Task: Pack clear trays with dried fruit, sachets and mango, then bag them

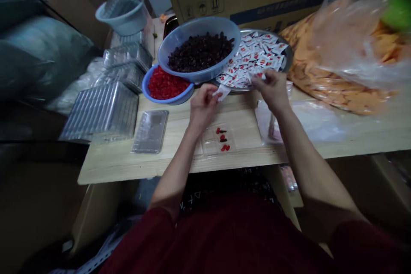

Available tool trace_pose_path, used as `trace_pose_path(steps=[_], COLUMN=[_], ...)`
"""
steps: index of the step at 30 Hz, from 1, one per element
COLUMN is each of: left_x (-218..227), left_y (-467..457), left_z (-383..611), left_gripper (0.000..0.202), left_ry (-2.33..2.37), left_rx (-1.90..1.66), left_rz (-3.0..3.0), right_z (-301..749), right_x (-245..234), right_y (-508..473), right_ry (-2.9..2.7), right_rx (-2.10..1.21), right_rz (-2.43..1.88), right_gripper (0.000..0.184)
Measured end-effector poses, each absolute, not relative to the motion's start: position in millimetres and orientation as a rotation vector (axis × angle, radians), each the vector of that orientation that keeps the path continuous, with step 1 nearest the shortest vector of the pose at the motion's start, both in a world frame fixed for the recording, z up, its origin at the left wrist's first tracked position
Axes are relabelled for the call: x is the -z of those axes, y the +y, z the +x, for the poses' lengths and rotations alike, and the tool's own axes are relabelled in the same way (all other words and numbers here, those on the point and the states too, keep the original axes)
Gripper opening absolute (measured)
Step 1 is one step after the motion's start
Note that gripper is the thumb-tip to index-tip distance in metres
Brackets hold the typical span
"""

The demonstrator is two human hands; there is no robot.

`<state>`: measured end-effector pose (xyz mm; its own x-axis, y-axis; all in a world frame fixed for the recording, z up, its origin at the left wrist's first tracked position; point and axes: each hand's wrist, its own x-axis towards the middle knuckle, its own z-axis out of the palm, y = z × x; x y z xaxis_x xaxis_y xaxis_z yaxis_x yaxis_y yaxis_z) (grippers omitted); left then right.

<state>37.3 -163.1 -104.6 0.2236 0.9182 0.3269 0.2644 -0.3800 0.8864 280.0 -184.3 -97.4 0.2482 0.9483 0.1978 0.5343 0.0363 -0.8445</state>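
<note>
Between the fingertips of my left hand (204,105) is a small white sachet (224,91), near the front rim of a round metal tray (288,58). That tray holds a pile of printed white-and-red sachets (253,58). My right hand (274,92) is at the pile's front right edge, fingers pinched on a sachet, partly hidden by the fingers. Below my hands lies an open clear plastic box (210,147) with red and dark pieces (224,139) in its right-hand compartments. My left forearm covers part of the box.
Behind stand a bowl (236,30) of dark dried fruit and a smaller blue bowl (146,87) of red pieces. Stacked clear boxes (102,109) and a closed clear box (150,132) sit left. Plastic bags (314,120) and a large bag of orange pieces (321,51) lie right.
</note>
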Motion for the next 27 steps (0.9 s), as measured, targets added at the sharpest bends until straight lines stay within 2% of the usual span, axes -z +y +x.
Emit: trace_pose_path(steps=[3, 5, 7, 11, 13, 16, 18, 23, 27], left_x=[134, 155, 168, 162, 155, 152, 154, 152, 142], left_y=[-220, -248, -265, -276, -276, -273, -271, -265, -262], left_z=[-15, -34, -40, -36, -37, -43, -45, -44, -47], left_gripper=[0.017, 0.017, 0.018, 0.017, 0.015, 0.008, 0.015, 0.018, 0.023], left_ry=[1.310, 1.409, 1.465, 1.541, 1.548, 1.511, 1.455, 1.380, 1.324], left_rx=[-1.077, -1.005, -0.987, -0.966, -0.926, -0.920, -0.886, -0.796, -0.829], left_rz=[1.552, 1.448, 1.384, 1.593, 1.786, 1.935, 1.987, 2.096, 2.205], right_z=[239, 201, 166, 133, 133, 138, 138, 128, 149], right_x=[120, 137, 151, 155, 151, 151, 156, 159, 134], right_y=[-246, -281, -302, -314, -315, -318, -322, -331, -328], right_ry=[-1.431, -1.540, -1.613, -1.632, -1.664, -1.787, -1.880, -1.943, -1.805], right_rx=[-0.846, -1.056, -1.098, -1.051, -1.010, -0.849, -0.730, -0.634, -0.514], right_rz=[-1.493, -1.456, -1.465, -1.585, -1.616, -1.602, -1.545, -1.428, -1.404], right_gripper=[0.021, 0.014, 0.009, 0.032, 0.037, 0.029, 0.024, 0.026, 0.026])
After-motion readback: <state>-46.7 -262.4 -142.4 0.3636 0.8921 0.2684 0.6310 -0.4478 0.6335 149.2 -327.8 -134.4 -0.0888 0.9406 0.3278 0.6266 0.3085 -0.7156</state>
